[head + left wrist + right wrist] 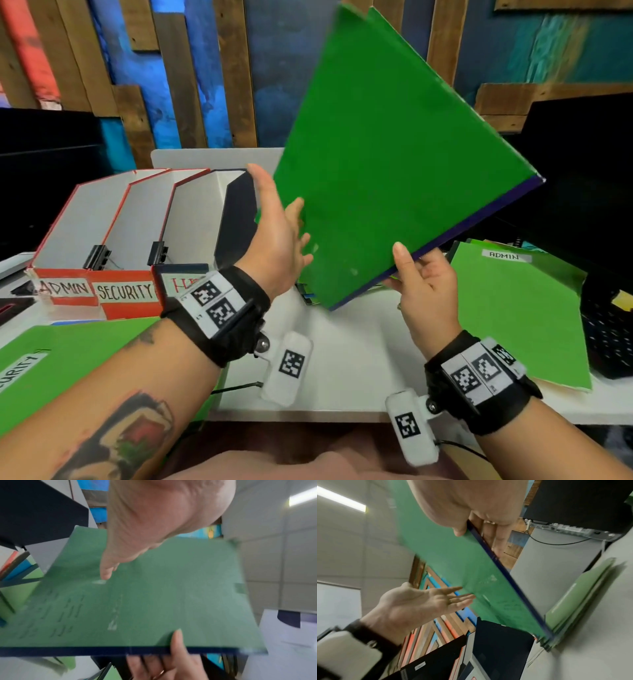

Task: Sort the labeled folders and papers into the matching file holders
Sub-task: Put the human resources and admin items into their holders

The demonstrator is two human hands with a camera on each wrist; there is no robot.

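Both forearms are bare, without sleeves. The left forearm [113,407] carries a big tattoo with dark outlines and red and green parts, and a smaller dark one nearer to the wrist. Each wrist has a wide black strap [219,318] with a white plate of two square black-and-white code marks. Under each strap hangs a small white camera block [287,368] with one more code mark, a metal screw and a thin black cable. The right hand [424,291] wears a ring.

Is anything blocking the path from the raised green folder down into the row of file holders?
Only the left hand, open with its fingers at the raised green folder, which the right hand pinches at its lower edge. It hovers between folder and file holders. The holders' visible tops are open. The folder's label faces away, so the matching holder is unknown.
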